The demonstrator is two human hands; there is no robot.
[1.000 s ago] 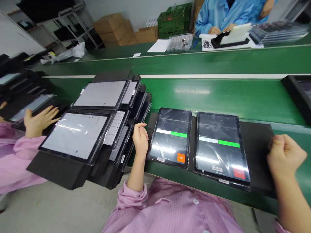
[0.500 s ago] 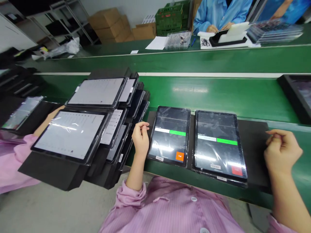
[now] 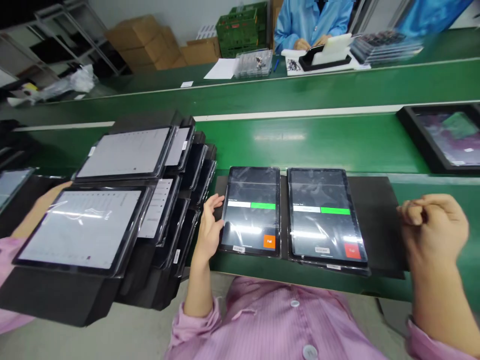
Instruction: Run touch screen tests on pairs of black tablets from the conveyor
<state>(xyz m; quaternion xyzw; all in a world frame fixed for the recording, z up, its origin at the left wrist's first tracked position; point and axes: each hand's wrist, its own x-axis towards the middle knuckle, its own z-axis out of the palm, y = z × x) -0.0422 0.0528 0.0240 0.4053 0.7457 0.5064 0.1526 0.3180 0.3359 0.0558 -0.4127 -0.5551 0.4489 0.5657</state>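
Note:
Two tablets in clear film lie side by side before me on black foam sheets. The left tablet [image 3: 252, 220] and the right tablet [image 3: 324, 225] both show a dark screen with a white-and-green bar and a red or orange block lower right. My left hand [image 3: 207, 227] is beside the left tablet's left edge, fingers apart and nothing in them; whether a fingertip touches the edge I cannot tell. Beyond the black foam sheet's [image 3: 375, 220] right edge, my right hand [image 3: 437, 225] is curled into a loose fist, with nothing visible in it.
Stacked tablets on black foam [image 3: 82, 225] stand at my left, with another person's arm [image 3: 39, 210] behind them. A black tray [image 3: 423, 135] lies on the green belt [image 3: 318, 140] at right. Across the bench, a person in blue [image 3: 313, 25] works by stacked clear trays [image 3: 386, 47].
The view has shifted to the right. My left hand's fingers have opened from a loose curl. My right hand has closed into a rounder fist beside the foam.

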